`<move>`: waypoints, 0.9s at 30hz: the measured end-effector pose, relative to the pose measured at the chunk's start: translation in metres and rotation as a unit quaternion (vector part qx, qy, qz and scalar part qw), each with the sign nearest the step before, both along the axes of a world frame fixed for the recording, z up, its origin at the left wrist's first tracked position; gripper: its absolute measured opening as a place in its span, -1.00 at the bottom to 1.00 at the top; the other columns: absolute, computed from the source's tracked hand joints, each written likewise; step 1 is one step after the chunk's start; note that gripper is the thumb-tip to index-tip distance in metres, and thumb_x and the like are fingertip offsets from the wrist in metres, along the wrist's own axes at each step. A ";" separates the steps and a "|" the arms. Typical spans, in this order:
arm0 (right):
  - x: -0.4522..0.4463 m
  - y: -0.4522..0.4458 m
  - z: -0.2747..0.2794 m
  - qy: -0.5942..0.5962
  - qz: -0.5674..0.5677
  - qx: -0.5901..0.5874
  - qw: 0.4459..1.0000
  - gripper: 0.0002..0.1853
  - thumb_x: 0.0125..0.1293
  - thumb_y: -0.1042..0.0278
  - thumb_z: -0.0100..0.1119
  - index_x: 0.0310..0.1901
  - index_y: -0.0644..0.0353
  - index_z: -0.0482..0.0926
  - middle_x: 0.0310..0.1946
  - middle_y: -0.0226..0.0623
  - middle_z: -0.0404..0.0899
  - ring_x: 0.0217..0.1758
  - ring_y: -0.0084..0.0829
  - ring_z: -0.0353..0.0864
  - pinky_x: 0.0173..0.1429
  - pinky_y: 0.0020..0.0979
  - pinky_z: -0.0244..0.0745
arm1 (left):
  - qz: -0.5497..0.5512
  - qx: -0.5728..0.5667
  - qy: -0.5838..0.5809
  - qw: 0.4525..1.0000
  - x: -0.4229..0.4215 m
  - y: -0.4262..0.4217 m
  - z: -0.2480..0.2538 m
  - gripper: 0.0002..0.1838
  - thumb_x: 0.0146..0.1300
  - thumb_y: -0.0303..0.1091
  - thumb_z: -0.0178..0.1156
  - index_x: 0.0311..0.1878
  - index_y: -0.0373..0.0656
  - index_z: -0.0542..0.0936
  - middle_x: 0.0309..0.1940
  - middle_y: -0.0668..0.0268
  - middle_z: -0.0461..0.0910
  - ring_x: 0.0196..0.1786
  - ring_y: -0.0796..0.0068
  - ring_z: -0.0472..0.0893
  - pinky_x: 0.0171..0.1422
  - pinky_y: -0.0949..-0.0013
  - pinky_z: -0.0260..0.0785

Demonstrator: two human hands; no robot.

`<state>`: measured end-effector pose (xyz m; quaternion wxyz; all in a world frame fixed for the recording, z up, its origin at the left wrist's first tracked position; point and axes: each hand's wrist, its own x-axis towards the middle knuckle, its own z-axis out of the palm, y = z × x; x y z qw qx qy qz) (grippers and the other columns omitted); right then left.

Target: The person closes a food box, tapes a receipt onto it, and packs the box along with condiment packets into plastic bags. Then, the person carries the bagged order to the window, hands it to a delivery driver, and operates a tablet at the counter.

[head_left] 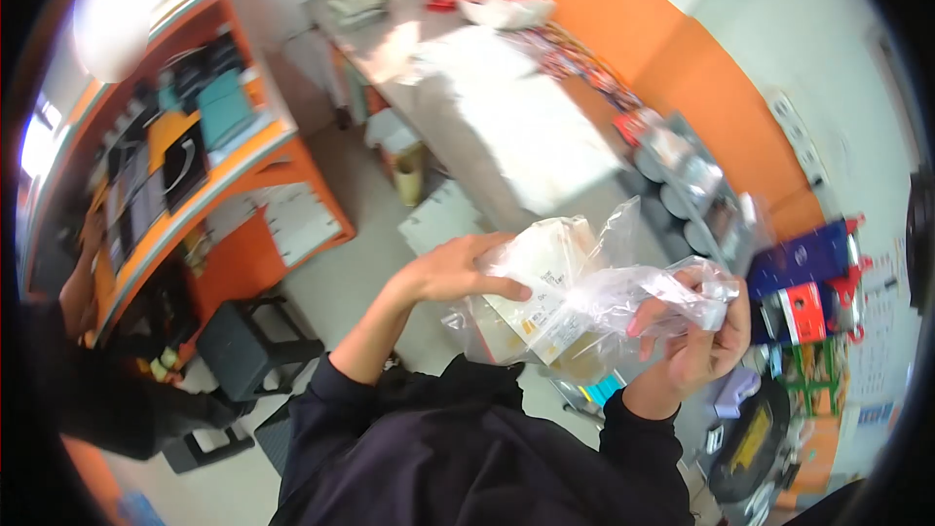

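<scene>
A clear plastic bag hangs in front of my chest, with a white and cream paper packet with small printed text inside it. My left hand is wrapped round the packet's side through the bag, thumb across its front. At the other end, my right hand has its fingers curled round the bag's gathered, twisted top. Part of the packet is hidden by the crumpled plastic and my left hand.
Beyond my hands is a grey table bearing white sheets, a red and white bag and a grey rack. Black stools stand at left, by an orange desk and another person's arm.
</scene>
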<state>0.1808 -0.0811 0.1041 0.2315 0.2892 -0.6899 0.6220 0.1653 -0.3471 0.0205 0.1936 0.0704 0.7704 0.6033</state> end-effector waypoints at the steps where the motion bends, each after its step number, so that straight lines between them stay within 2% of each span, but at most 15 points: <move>1: -0.003 -0.035 0.002 0.021 0.047 -0.022 0.998 -0.66 0.35 0.28 0.08 -0.15 0.50 0.40 -0.26 0.00 0.53 -0.56 -0.38 0.56 -0.66 -0.55 0.34 | -0.008 -0.002 -0.009 1.000 0.011 -0.037 0.007 -0.06 -0.12 0.18 0.39 0.31 -0.19 0.43 0.06 0.04 0.60 0.13 0.16 0.58 0.26 0.29 0.33; 4: 0.004 -0.148 0.016 0.010 0.156 -0.101 0.982 -0.69 0.34 0.36 -0.01 -0.13 0.56 0.36 -0.28 0.07 0.51 -0.64 -0.24 0.63 -0.85 -0.53 0.38 | 0.017 -0.014 -0.018 1.000 0.052 -0.138 0.036 -0.05 -0.12 0.22 0.40 0.29 -0.22 0.44 0.05 0.04 0.61 0.10 0.17 0.59 0.23 0.29 0.36; 5: 0.009 -0.187 0.024 0.009 0.178 -0.110 0.978 -0.69 0.34 0.36 -0.01 -0.13 0.56 0.36 -0.28 0.07 0.51 -0.64 -0.24 0.63 -0.85 -0.53 0.38 | 0.108 -0.081 0.021 0.991 0.066 -0.167 0.044 -0.07 -0.11 0.21 0.40 0.27 -0.23 0.45 0.04 0.03 0.61 0.10 0.16 0.59 0.21 0.28 0.37; 7: 0.020 -0.258 0.040 -0.008 0.208 -0.143 0.968 -0.67 0.31 0.37 -0.04 -0.12 0.58 0.36 -0.25 0.07 0.51 -0.54 -0.12 0.69 -0.81 -0.46 0.51 | 0.315 -0.149 0.146 0.926 0.096 -0.209 0.061 -0.07 -0.11 0.21 0.43 0.25 -0.25 0.46 0.03 -0.01 0.59 0.11 0.12 0.58 0.19 0.27 0.39; 8: 0.026 -0.290 0.048 -0.013 0.224 -0.154 0.962 -0.67 0.30 0.37 -0.05 -0.11 0.58 0.36 -0.24 0.07 0.51 -0.51 -0.09 0.71 -0.79 -0.44 0.55 | 0.408 -0.161 0.246 0.864 0.112 -0.226 0.056 -0.11 -0.06 0.15 0.43 0.26 -0.24 0.43 0.13 -0.08 0.49 0.25 0.04 0.47 0.27 0.16 0.34; 10: 0.036 -0.350 0.058 -0.036 0.213 -0.181 0.960 -0.66 0.30 0.38 -0.05 -0.09 0.60 0.36 -0.18 0.07 0.51 -0.41 0.00 0.73 -0.73 -0.37 0.65 | 0.461 -0.181 0.339 0.800 0.147 -0.257 0.052 -0.15 0.02 0.09 0.39 0.32 -0.18 0.37 0.22 -0.14 0.36 0.39 -0.06 0.27 0.36 0.01 0.22; 12: 0.034 -0.404 0.060 -0.028 0.271 -0.194 0.942 -0.69 0.32 0.43 -0.06 -0.09 0.61 0.37 -0.18 0.04 0.52 -0.42 -0.01 0.72 -0.77 -0.39 0.61 | 0.484 -0.214 0.264 0.807 0.170 -0.264 0.065 -0.20 0.12 0.02 0.33 0.37 -0.12 0.29 0.28 -0.16 0.25 0.48 -0.15 0.06 0.43 -0.07 0.10; 14: 0.024 -0.455 0.054 -0.015 0.383 -0.224 0.896 -0.69 0.33 0.47 -0.06 -0.06 0.63 0.34 -0.10 0.10 0.50 -0.44 0.02 0.72 -0.77 -0.37 0.62 | 0.523 -0.197 0.244 0.793 0.168 -0.296 0.053 -0.16 0.12 0.04 0.33 0.41 -0.08 0.24 0.29 -0.14 0.21 0.47 -0.15 0.05 0.47 -0.03 0.03; 16: 0.005 -0.494 0.048 0.023 0.423 -0.155 0.892 -0.62 0.34 0.47 -0.05 0.04 0.67 0.26 0.01 0.22 0.44 -0.36 0.05 0.72 -0.68 -0.33 0.69 | 0.559 0.016 0.252 0.790 0.156 -0.332 0.041 -0.15 0.13 0.05 0.33 0.41 -0.09 0.21 0.30 -0.11 0.19 0.45 -0.11 0.09 0.47 -0.02 0.01; 17: -0.002 -0.517 0.046 0.021 0.476 -0.167 0.863 -0.70 0.32 0.48 0.07 -0.07 0.55 0.28 -0.12 0.11 0.49 -0.39 0.00 0.70 -0.58 -0.23 0.71 | 0.574 0.035 0.254 0.778 0.152 -0.352 0.042 -0.13 0.10 0.03 0.35 0.41 -0.09 0.21 0.27 -0.10 0.22 0.41 -0.07 0.13 0.45 -0.02 0.02; 18: -0.011 -0.539 0.045 0.029 0.506 -0.169 0.846 -0.70 0.32 0.48 0.07 -0.07 0.55 0.28 -0.12 0.11 0.49 -0.39 0.00 0.70 -0.58 -0.23 0.71 | 0.586 0.031 0.259 0.767 0.149 -0.371 0.043 -0.13 0.10 0.03 0.35 0.41 -0.09 0.21 0.27 -0.10 0.22 0.41 -0.07 0.13 0.45 -0.02 0.02; 20: -0.027 -0.583 0.046 0.042 0.542 -0.170 0.822 -0.71 0.32 0.49 0.07 -0.08 0.54 0.29 -0.13 0.11 0.50 -0.38 -0.01 0.70 -0.56 -0.23 0.71 | 0.589 -0.130 0.309 0.735 0.139 -0.408 0.052 -0.11 0.06 -0.02 0.38 0.40 -0.09 0.20 0.27 -0.10 0.22 0.40 -0.07 0.14 0.44 -0.03 0.01; 24: -0.062 -0.666 0.054 0.066 0.583 -0.176 0.790 -0.72 0.31 0.50 0.08 -0.08 0.54 0.31 -0.15 0.11 0.51 -0.37 -0.02 0.70 -0.53 -0.23 0.70 | 0.618 -0.174 0.293 0.709 0.123 -0.471 0.070 -0.08 -0.03 -0.09 0.41 0.40 -0.08 0.20 0.32 -0.12 0.13 0.39 -0.18 0.12 0.43 -0.13 -0.05; 25: -0.070 -0.686 0.055 0.072 0.592 -0.176 0.784 -0.73 0.31 0.50 0.08 -0.09 0.53 0.31 -0.16 0.11 0.51 -0.37 -0.02 0.71 -0.53 -0.23 0.70 | 0.631 -0.197 0.279 0.696 0.119 -0.485 0.077 -0.09 -0.04 -0.23 0.42 0.38 -0.19 0.19 0.29 -0.03 0.17 0.41 -0.02 0.14 0.46 0.03 -0.02; 27: -0.083 -0.722 0.060 0.082 0.608 -0.169 0.772 -0.74 0.31 0.51 0.08 -0.09 0.53 0.32 -0.17 0.11 0.52 -0.36 -0.03 0.71 -0.51 -0.23 0.70 | 0.650 -0.204 0.280 0.676 0.111 -0.515 0.083 -0.09 -0.04 -0.23 0.42 0.37 -0.20 0.19 0.29 -0.04 0.17 0.41 -0.02 0.13 0.47 0.03 -0.03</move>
